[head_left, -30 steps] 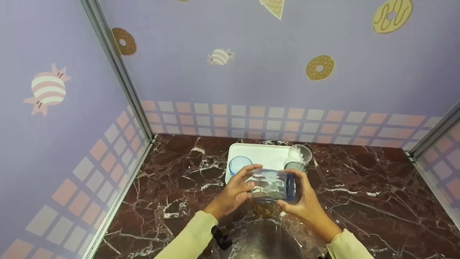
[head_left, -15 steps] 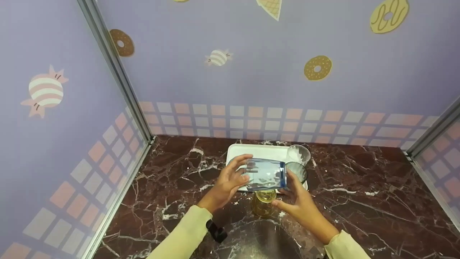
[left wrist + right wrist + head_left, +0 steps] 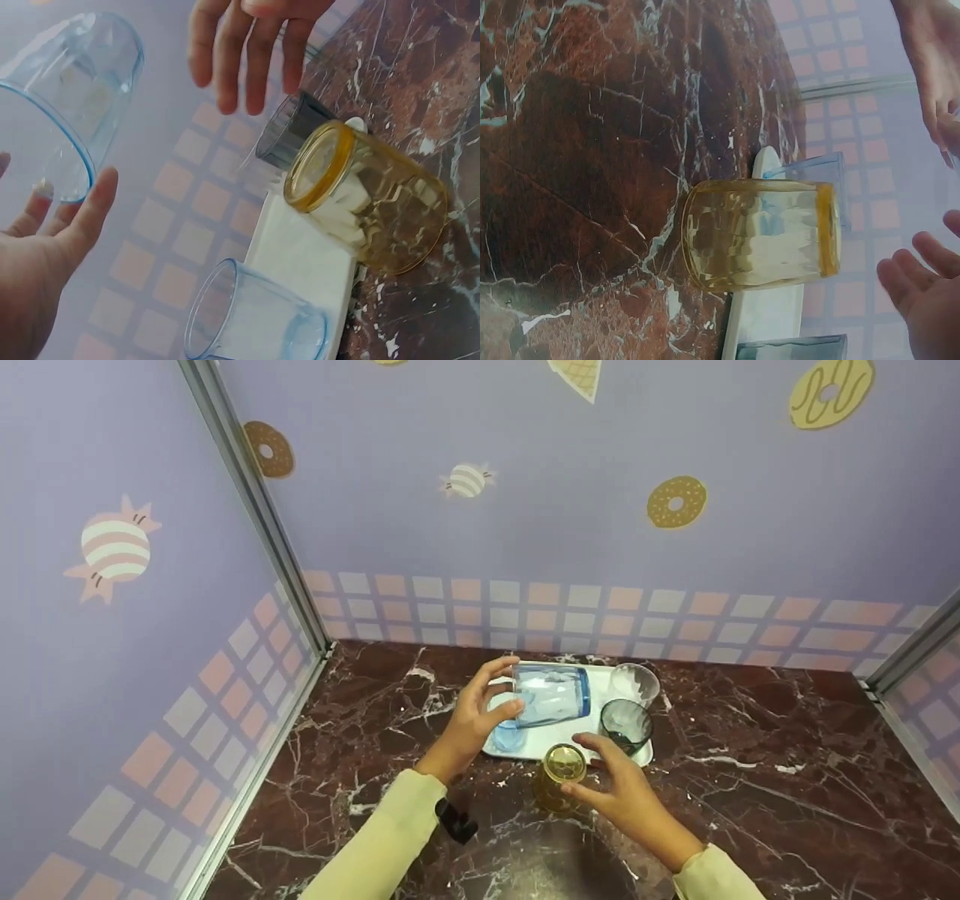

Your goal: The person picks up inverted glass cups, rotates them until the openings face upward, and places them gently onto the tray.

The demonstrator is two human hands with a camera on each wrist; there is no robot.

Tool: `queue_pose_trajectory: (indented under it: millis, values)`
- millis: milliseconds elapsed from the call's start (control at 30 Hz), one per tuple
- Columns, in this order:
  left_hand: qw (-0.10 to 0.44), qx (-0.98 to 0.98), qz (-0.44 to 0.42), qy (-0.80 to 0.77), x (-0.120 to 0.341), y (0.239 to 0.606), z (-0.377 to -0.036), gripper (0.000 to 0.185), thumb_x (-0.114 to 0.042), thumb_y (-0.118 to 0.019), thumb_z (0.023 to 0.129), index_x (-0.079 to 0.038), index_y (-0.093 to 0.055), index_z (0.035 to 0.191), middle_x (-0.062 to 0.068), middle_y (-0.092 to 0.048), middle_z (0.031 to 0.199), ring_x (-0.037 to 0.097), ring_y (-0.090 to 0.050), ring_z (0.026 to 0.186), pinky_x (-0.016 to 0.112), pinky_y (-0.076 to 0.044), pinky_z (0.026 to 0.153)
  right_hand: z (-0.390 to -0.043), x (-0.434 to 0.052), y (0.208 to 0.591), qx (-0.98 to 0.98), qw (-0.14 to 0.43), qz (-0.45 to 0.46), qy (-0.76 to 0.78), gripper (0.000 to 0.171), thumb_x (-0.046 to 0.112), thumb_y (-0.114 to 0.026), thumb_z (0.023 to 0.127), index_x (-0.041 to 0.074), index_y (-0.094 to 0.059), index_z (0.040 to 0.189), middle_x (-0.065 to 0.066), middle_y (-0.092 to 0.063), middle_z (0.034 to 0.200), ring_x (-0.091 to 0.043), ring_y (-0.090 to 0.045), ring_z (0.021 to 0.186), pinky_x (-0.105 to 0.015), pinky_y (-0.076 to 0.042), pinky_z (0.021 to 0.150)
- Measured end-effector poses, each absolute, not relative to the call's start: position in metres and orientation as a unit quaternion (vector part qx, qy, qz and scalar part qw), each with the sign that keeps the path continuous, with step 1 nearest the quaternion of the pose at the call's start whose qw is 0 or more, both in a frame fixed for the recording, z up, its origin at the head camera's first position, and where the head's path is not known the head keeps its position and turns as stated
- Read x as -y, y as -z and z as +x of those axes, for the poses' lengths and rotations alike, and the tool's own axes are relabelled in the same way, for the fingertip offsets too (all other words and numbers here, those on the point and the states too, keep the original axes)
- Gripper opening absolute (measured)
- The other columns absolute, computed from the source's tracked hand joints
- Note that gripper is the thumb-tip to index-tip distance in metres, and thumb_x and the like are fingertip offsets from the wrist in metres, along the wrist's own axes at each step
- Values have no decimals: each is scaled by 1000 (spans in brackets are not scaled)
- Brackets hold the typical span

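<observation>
— Where's the big blue tumbler (image 3: 553, 695)?

— In the left hand (image 3: 472, 721), fingers curled round it, lying sideways above the white tray (image 3: 538, 745), long axis left-to-right, over the small blue cup (image 3: 509, 734) at the tray's left edge.

— And the right hand (image 3: 619, 789)?

— Spread, holding nothing (just beside the amber glass (image 3: 560, 775), standing off the tray's near edge).
</observation>
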State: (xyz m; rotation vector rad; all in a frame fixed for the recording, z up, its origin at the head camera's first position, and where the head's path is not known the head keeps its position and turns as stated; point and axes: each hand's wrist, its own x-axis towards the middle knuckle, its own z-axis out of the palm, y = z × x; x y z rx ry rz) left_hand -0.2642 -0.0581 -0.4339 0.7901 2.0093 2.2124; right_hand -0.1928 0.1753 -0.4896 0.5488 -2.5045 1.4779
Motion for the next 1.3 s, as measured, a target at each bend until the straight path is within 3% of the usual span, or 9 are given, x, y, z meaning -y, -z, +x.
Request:
queue_pose_trajectory:
  millis: [233,467,633,967,1300]
  values:
    - [-41,-706,230,-669,55,432,-275,57,-14,-69,85,-13,-48,138,16,-48,132,34,-50,117,45,-42,106,-197,-173,498,882,109,201,-412,65,18,-84,71,6,-56,127,-6,-59,128,-24,-58,118,-43,-51,97]
    - [-78,-782,185,-591,55,426,-284,58,-28,-75,82,-24,-53,135,10,-51,128,30,-53,115,49,-44,102,-200,-168,502,898,97,178,-390,64,16,-84,70,12,-56,128,-4,-58,130,-24,-56,121,-45,-47,103]
    - [-96,-812,176,-548,56,426,-292,60,-31,-77,80,-23,-53,135,10,-52,127,35,-53,114,48,-45,98,-203,-166,505,899,98,176,-390,63,13,-84,70,10,-57,127,-5,-59,128,-26,-56,121,-48,-44,106]
    - [-103,-842,136,-512,55,429,-311,63,-34,-79,76,-26,-55,133,12,-50,133,31,-52,119,49,-43,102,-209,-165,509,904,53,154,-395,65,10,-83,70,10,-55,130,-9,-56,132,-32,-55,121,-52,-44,105]
    - [-82,-881,120,-450,49,428,-329,65,-33,-79,77,-26,-52,136,9,-49,129,29,-50,121,45,-43,104,-215,-160,514,915,52,143,-374,67,11,-83,70,8,-54,131,-13,-54,134,-35,-54,123,-52,-43,106]
